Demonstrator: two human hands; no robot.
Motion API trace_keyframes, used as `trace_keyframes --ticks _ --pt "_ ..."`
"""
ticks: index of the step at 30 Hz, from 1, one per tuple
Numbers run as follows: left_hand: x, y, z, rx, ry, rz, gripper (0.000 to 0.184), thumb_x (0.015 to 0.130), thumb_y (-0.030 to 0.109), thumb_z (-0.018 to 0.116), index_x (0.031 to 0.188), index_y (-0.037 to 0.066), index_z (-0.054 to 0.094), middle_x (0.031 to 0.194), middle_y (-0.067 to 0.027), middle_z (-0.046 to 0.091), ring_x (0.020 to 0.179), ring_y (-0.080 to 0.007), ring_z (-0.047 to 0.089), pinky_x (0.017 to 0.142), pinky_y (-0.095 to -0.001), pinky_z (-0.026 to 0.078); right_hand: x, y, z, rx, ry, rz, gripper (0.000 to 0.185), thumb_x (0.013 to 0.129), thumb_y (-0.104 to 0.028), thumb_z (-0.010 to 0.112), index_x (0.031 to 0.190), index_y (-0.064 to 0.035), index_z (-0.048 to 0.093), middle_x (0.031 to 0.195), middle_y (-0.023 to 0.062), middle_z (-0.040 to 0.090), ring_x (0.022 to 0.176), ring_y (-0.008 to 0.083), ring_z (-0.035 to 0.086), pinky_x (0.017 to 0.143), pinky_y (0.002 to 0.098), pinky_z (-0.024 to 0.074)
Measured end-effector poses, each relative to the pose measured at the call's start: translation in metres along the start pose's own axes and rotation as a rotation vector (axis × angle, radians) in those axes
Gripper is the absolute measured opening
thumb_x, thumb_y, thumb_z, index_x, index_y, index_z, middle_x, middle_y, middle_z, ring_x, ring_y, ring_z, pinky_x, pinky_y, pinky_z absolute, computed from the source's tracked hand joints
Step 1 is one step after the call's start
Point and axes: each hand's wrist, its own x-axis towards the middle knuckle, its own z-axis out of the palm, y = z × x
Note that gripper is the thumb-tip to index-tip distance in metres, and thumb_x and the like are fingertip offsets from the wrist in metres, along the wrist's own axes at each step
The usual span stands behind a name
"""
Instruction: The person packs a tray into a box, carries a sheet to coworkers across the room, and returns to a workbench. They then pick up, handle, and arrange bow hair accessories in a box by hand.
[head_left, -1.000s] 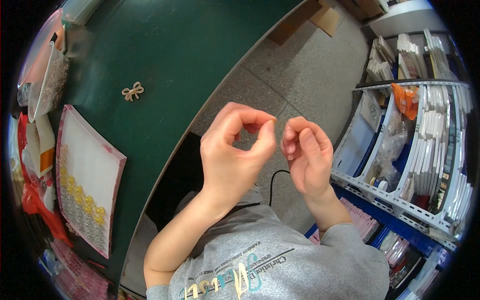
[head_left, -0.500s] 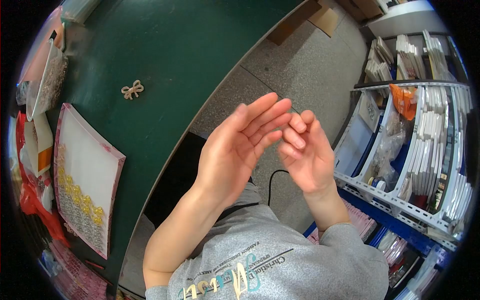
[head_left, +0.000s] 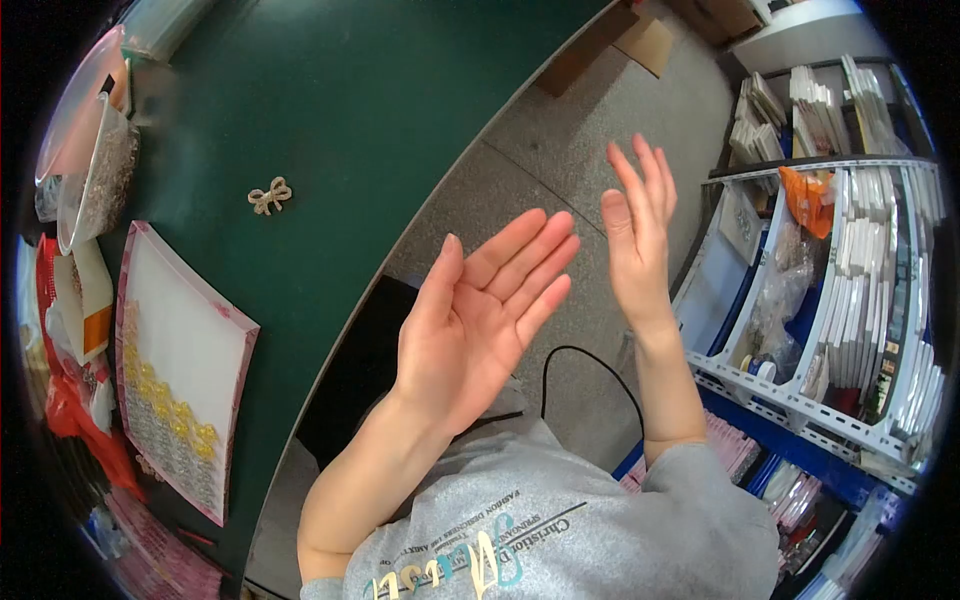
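Observation:
My left hand is held palm up beside the table edge, its fingers and thumb stretched out and nothing in it. To its right and a little higher, my right hand stands with fingers extended and spread, also holding nothing. The two hands do not touch. A small beige bow-shaped piece lies on the green table, up and to the left of my left hand. A white tray with pink edges holds yellow and clear beads in its lower part.
Plastic bags and a clear container of small pieces line the table's left side, near a red bag. At the right stands a shelf rack with white packets and an orange bag. A black cable crosses the floor.
Both hands have gone from curled fingers to stretched ones. My right hand has risen and moved away from my left. The view has shifted slightly.

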Motion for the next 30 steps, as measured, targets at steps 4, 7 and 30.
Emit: trace_keyframes --ticks 4,7,30 --pt "0.002 0.000 -0.002 0.027 0.011 0.014 0.055 0.095 0.038 0.020 0.131 -0.002 0.032 0.136 -0.0188 0.032 0.128 -0.0273 0.030 0.105 -0.0365 0.028 0.002 -0.014 -0.007 0.191 -0.017 -0.053 0.034 0.089 -0.027 0.049 0.114 -0.0042 0.054 0.128 0.0139 0.040 0.122 0.0285 0.032 0.101 0.0398 0.0243" --pt "-0.001 0.000 -0.006 0.142 0.068 0.024 0.047 0.095 0.035 0.031 0.125 0.001 0.040 0.129 -0.0158 0.043 0.122 -0.0253 0.039 0.100 -0.0353 0.035 -0.003 -0.020 0.000 0.547 -0.022 0.037 0.026 0.088 -0.019 0.052 0.108 -0.0033 0.057 0.121 0.0116 0.045 0.114 0.0233 0.041 0.095 0.0343 0.0320" --pt "0.006 -0.002 -0.004 0.368 0.279 0.113 0.018 0.088 0.015 0.050 0.099 0.001 0.055 0.092 -0.0081 0.060 0.089 -0.0158 0.057 0.084 -0.0296 0.045 -0.011 -0.042 -0.005 0.594 -0.044 0.006 0.024 0.085 -0.011 0.053 0.106 -0.0012 0.057 0.113 0.0108 0.049 0.099 0.0182 0.049 0.084 0.0277 0.0394"
